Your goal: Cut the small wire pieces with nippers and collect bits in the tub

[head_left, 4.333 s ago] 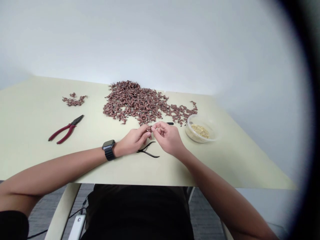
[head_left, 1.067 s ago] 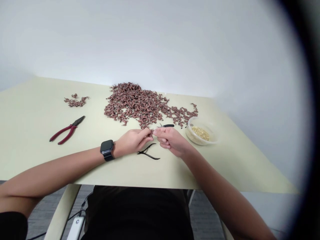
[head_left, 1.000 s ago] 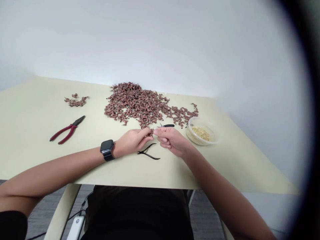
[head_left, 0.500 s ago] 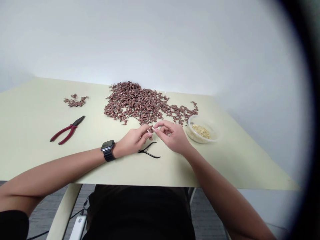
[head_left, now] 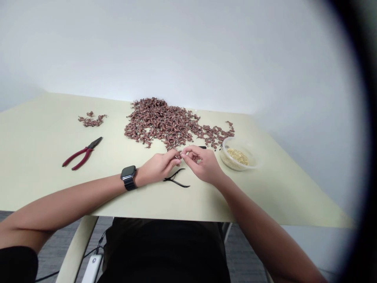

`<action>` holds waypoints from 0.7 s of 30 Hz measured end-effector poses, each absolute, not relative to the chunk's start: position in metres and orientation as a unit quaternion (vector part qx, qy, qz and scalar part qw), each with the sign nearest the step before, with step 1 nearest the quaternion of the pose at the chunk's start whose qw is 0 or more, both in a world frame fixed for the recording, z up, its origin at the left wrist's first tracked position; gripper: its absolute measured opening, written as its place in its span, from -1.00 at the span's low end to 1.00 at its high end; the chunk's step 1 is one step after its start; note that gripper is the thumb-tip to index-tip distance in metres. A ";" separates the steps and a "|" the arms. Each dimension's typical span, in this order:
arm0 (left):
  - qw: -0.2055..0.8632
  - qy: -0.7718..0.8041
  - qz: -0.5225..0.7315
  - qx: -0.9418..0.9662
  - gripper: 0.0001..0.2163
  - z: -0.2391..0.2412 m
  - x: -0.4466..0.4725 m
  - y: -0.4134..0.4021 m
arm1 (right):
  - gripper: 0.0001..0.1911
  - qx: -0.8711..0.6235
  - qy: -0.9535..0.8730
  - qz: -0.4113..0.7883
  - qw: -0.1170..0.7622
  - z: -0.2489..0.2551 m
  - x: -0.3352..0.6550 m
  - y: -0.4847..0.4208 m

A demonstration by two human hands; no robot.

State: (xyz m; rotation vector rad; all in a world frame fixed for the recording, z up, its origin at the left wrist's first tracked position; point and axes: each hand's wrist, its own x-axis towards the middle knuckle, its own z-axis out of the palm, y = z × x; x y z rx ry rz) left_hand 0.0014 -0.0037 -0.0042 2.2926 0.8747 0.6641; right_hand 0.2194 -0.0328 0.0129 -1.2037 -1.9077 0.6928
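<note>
My left hand (head_left: 159, 167), with a dark watch on its wrist, is closed in a pinch on a small reddish-brown piece (head_left: 178, 155). My right hand (head_left: 204, 164) meets it from the right, thumb and index finger pressed together at that piece. Whatever lies between the right fingertips is too small to make out. Just beyond the hands spreads a large heap of similar reddish-brown pieces (head_left: 159, 122). A small black plier-like tool (head_left: 176, 181) lies below the fingertips, its left end close to my left hand.
Red-handled pliers (head_left: 84, 153) rest at the left, below a small group of brown pieces (head_left: 92, 121). A clear round tub (head_left: 228, 163) holding small gold-coloured bits (head_left: 238, 156) stands at the right. Behind my right hand a black object (head_left: 202, 147) shows partly. A wall (head_left: 188, 55) borders the table's back.
Both hands stay pinched together at the brown piece, with only slight finger shifts. The whole view has moved slightly, and the black object behind my right hand now shows.
</note>
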 end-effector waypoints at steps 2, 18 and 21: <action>0.269 0.319 0.240 0.877 -0.76 -0.007 0.000 -0.002 | -0.76 -0.472 -0.734 0.294 0.389 0.013 0.218 -0.034; 0.460 0.350 0.345 0.740 -0.68 -0.008 0.004 0.020 | -0.40 -0.675 -0.711 0.098 0.170 0.001 0.261 -0.001; 0.564 0.344 0.355 0.661 -0.67 -0.011 0.006 0.025 | -0.52 -0.671 -0.734 0.072 0.079 -0.008 0.247 -0.007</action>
